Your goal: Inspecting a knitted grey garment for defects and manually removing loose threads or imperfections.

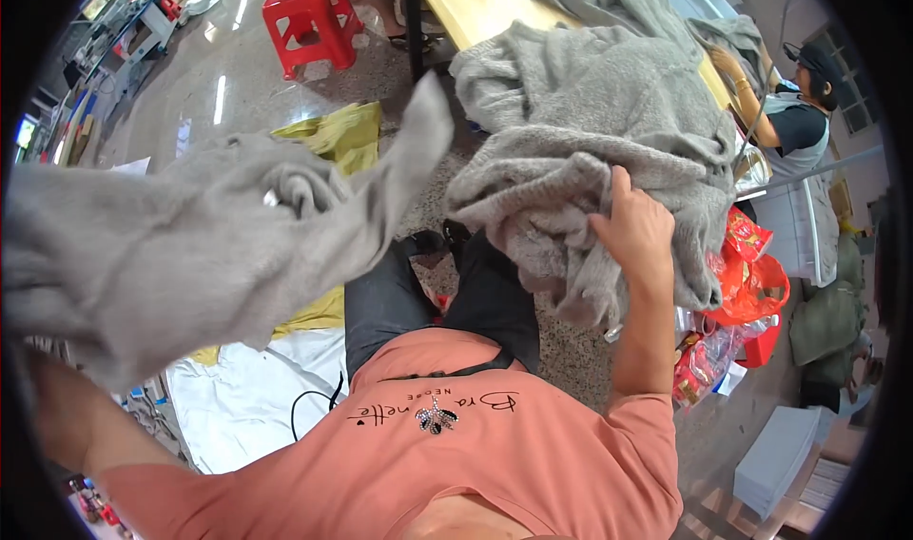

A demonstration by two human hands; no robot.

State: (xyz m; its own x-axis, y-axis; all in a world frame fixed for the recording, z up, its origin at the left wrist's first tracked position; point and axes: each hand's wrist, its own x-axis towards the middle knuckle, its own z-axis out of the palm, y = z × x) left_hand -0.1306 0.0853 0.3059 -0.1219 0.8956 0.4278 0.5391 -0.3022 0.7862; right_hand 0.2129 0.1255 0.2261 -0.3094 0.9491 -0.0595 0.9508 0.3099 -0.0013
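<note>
On my left, a grey knit sweater (209, 255) hangs in the air, smeared by motion, with one sleeve-like end flung up toward the middle. My left hand (55, 397) is at its lower left edge, by the dark rim of the head view; the cloth hides its fingers, but the sweater is carried by it. My right hand (635, 224) pinches a fold of a grey knit piece in the pile of grey sweaters (599, 93), thumb and forefinger closed on the cloth. The pile spills over the near end of a pale wooden table (466, 8).
A red plastic stool (309, 28) stands beyond on the left. Yellow cloth (347, 136) and a white sheet (238, 407) lie at my left. Red plastic bags (751, 283) sit at my right. Across the table, another person (799, 112) handles grey cloth.
</note>
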